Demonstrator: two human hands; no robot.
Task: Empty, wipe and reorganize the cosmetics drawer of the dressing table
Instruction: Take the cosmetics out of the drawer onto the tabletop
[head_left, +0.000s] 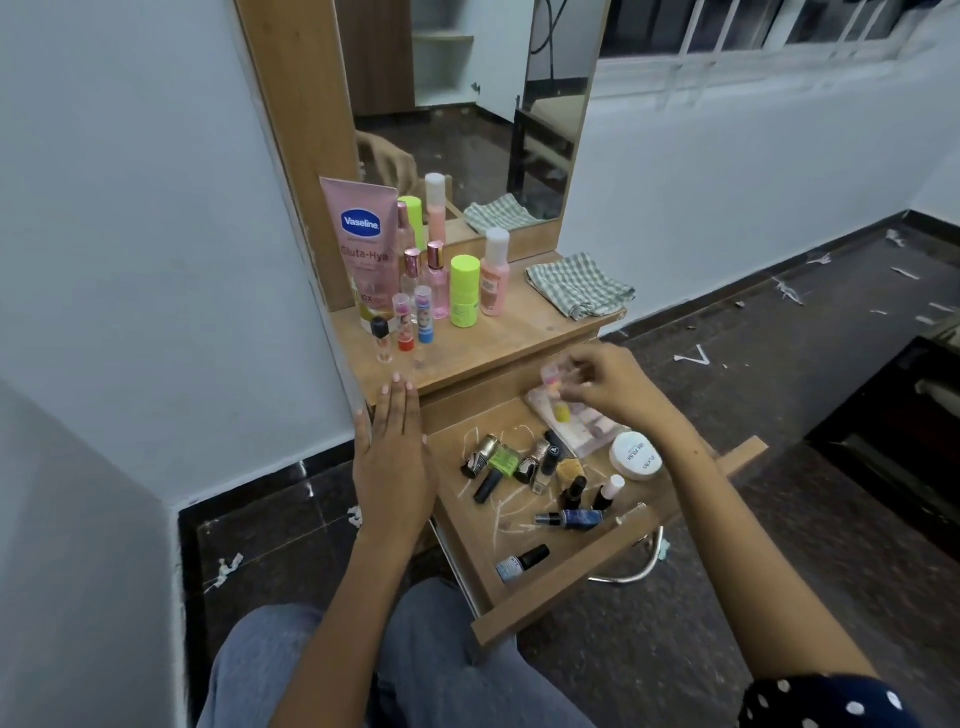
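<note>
Knees (395, 670) sit below our open drawer (561, 597); emptying is partly done. Our left hand (392, 462) lies flat, fingers together, beside it; our right hand (608, 387) pinches a small bottle (553, 375) above it. Nail polishes (524, 462) remain inside.

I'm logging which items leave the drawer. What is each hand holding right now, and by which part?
The right hand pinches a small, blurred pinkish item at its side above the drawer; what it is cannot be told. The left hand holds nothing.
</note>
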